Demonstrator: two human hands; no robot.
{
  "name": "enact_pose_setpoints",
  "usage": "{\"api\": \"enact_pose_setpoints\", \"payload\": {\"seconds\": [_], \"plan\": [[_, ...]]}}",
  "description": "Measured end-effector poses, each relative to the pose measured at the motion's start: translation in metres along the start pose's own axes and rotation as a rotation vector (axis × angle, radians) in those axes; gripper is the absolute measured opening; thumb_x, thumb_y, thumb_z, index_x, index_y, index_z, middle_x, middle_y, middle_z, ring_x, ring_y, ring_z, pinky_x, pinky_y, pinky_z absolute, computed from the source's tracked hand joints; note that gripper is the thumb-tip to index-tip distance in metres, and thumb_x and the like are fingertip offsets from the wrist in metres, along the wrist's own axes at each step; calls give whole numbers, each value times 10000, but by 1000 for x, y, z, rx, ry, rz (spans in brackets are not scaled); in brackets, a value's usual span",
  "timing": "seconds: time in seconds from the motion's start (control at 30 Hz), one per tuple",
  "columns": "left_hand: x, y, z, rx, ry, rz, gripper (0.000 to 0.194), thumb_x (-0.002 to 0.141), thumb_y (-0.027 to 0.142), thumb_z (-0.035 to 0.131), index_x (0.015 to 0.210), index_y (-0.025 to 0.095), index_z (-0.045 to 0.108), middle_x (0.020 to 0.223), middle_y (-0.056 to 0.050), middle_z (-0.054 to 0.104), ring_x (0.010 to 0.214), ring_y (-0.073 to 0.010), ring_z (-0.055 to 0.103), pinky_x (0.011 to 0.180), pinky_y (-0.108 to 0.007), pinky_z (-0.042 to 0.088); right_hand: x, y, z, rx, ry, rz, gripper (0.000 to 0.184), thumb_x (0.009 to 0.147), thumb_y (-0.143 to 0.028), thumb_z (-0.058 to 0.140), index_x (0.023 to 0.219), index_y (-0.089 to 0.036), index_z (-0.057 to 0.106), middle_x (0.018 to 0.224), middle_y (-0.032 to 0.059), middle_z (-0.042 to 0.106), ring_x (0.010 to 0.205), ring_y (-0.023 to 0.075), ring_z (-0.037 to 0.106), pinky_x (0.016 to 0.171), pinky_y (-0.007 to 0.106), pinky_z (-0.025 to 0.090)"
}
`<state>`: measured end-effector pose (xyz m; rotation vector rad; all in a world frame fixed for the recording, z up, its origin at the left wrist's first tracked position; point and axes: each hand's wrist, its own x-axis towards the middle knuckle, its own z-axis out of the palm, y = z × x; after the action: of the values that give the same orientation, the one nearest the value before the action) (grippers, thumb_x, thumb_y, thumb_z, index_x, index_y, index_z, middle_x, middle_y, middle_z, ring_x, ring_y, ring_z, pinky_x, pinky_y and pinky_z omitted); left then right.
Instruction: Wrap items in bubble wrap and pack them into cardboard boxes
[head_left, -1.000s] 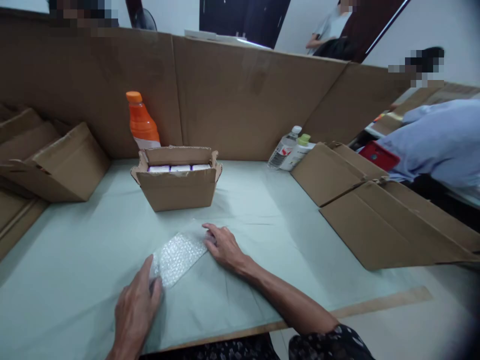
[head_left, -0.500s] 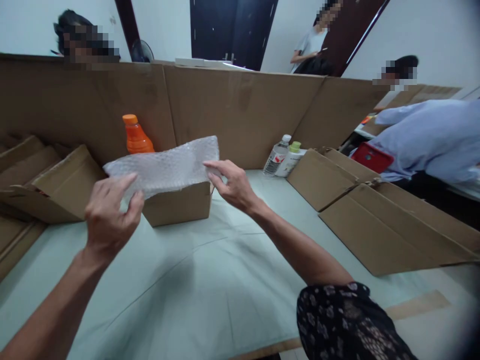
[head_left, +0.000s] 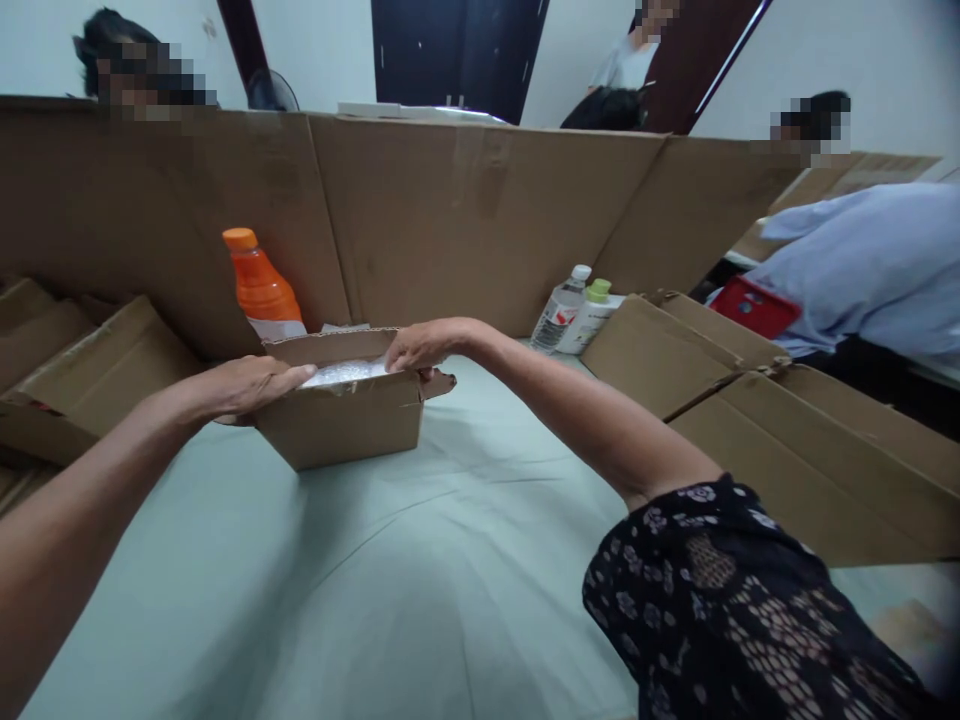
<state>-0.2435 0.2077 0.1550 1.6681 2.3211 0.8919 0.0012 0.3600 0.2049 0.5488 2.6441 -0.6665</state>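
Note:
A small open cardboard box (head_left: 345,430) stands on the cloth-covered table. Bubble wrap (head_left: 346,373) lies down inside its opening, with only the upper part showing. My left hand (head_left: 259,385) reaches over the box's left end, thumb along the wrap; its other fingers are mostly hidden. At the right end, my right hand (head_left: 424,345) has its fingers bent down into the opening, closed at the wrap's edge. A small cardboard flap (head_left: 439,387) sticks out beneath that hand. Behind the box stands an orange bottle (head_left: 262,285) with an orange cap.
A tall cardboard partition (head_left: 480,220) runs along the back. To the right are a clear bottle (head_left: 559,310), a white bottle with a green cap (head_left: 590,320) and cardboard boxes (head_left: 810,460). More boxes (head_left: 112,370) stand left. Several people are beyond the partition and at right.
The bubble wrap, held stretched above the box before, has gone down into the box. Both hands have lowered with it to the box's opening, and the view has shifted slightly.

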Motion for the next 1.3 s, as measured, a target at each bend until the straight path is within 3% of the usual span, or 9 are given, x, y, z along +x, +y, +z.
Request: {"api": "enact_pose_setpoints", "payload": {"seconds": [0.2,0.37,0.5,0.6,0.67,0.77,0.93,1.13,1.3], "plan": [[-24,10,-3,318,-73,223,550,944,597,421,807,157,720,865,-93,676,896,-269,624,938,-484,471,-15,2,4,-109,422,-22,213,949,-227,553,808,-152,694,689,-1,608,635,106,505,634,245,323],[-36,30,0,327,-276,162,628,942,663,295,863,226,738,800,-90,721,752,-281,652,834,-441,509,-9,-7,6,82,194,-79,489,1046,-428,442,691,-138,614,666,10,569,616,105,494,628,240,350],[-76,23,-11,145,194,287,572,963,578,346,1195,180,686,1260,-128,694,1201,-300,614,1083,-470,439,-42,8,27,173,706,-116,457,1044,-406,403,769,-145,659,730,13,621,677,119,518,671,253,362],[-113,-12,-1,-47,475,70,544,894,536,547,1309,194,629,1260,-115,687,1128,-279,659,1074,-486,481,-69,39,69,275,971,-48,327,986,-355,469,901,-148,706,856,42,705,793,156,611,739,273,423],[-127,-37,19,-201,474,-94,654,789,539,666,1338,191,603,1287,-137,668,1106,-302,671,1030,-514,521,-70,56,103,355,944,48,289,914,-339,557,1060,-144,712,993,87,745,865,188,656,758,295,468],[-125,-51,55,-437,336,-208,791,703,537,731,1387,189,540,1380,-162,608,1184,-319,637,998,-502,548,-44,57,140,435,821,82,604,814,-381,692,1366,-164,579,1254,147,699,1008,243,673,795,341,524],[-99,-19,88,-580,402,-223,645,702,438,704,1264,149,577,1189,-135,678,1106,-261,652,927,-401,574,2,20,147,433,856,77,598,825,-347,662,1390,-201,533,1228,100,702,1031,275,654,893,412,531],[-149,20,100,-609,390,-240,554,752,427,689,1246,187,614,1174,-101,695,1070,-237,668,933,-382,570,-55,22,180,468,940,87,537,855,-271,602,1385,-198,552,1143,85,712,805,207,632,799,375,545],[-221,12,82,-612,348,-371,568,738,503,748,1219,217,651,1125,-57,715,907,-194,692,882,-336,571,-91,-8,221,409,1009,13,599,905,-312,611,1482,-214,484,1206,115,690,999,261,641,819,397,563]]}}
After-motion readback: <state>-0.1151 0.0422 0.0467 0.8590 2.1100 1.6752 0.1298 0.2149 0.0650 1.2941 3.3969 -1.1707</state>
